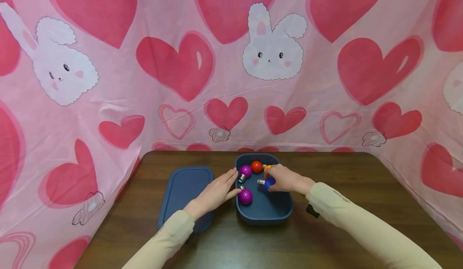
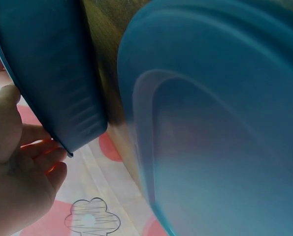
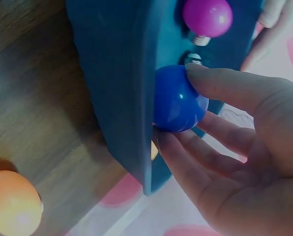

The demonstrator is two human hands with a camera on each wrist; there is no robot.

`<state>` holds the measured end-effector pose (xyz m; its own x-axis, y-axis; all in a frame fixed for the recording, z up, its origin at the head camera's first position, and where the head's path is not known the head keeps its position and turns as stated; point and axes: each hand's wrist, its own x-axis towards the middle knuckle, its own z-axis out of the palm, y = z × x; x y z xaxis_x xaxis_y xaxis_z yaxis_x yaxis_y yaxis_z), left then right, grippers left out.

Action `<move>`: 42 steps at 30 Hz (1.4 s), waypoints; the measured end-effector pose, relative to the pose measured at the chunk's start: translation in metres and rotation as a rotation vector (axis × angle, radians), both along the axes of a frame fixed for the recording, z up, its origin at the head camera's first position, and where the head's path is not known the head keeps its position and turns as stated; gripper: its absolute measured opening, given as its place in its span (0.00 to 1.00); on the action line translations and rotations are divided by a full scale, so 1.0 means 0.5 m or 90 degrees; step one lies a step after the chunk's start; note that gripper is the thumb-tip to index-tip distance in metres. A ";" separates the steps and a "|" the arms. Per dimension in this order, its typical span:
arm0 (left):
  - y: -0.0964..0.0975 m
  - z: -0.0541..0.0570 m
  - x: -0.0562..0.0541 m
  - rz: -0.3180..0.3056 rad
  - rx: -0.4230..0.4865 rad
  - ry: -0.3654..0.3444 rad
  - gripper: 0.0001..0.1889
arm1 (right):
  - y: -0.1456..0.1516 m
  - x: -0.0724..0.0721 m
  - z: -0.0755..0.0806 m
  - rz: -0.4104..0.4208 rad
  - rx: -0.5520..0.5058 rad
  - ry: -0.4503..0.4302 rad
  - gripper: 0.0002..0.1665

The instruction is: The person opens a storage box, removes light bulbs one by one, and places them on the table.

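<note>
A blue light bulb [image 3: 178, 101] with a silver screw base is pinched between the thumb and fingers of my right hand [image 1: 283, 178], over the right side of a dark blue plastic box [image 1: 265, 212]. Straight fingers of my left hand [image 1: 218, 190] rest along the box's left rim, with the thumb pointing inward. Inside the box lie a purple bulb [image 1: 245, 196] near the front left, another purple bulb [image 1: 245, 171] at the back left, and a red bulb [image 1: 257, 166] beside that. An orange bulb [image 1: 267, 167] is partly hidden behind my right hand.
The box's blue lid [image 1: 189, 188] lies flat on the wooden table [image 1: 238, 245], left of the box and under my left forearm. Outside the box's right wall, an orange bulb [image 3: 13, 204] sits on the table. A heart-and-rabbit patterned cloth [image 1: 228, 80] hangs behind.
</note>
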<state>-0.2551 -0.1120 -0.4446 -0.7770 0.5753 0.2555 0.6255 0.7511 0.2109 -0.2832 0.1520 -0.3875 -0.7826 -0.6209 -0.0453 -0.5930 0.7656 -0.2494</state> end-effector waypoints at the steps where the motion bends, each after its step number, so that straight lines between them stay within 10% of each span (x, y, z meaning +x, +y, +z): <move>1: 0.000 0.000 0.000 0.000 0.000 0.002 0.34 | 0.003 0.001 0.003 0.004 -0.006 0.007 0.18; 42: 0.001 0.004 0.003 -0.007 0.012 -0.015 0.34 | 0.208 0.005 0.051 -0.131 -0.135 0.016 0.18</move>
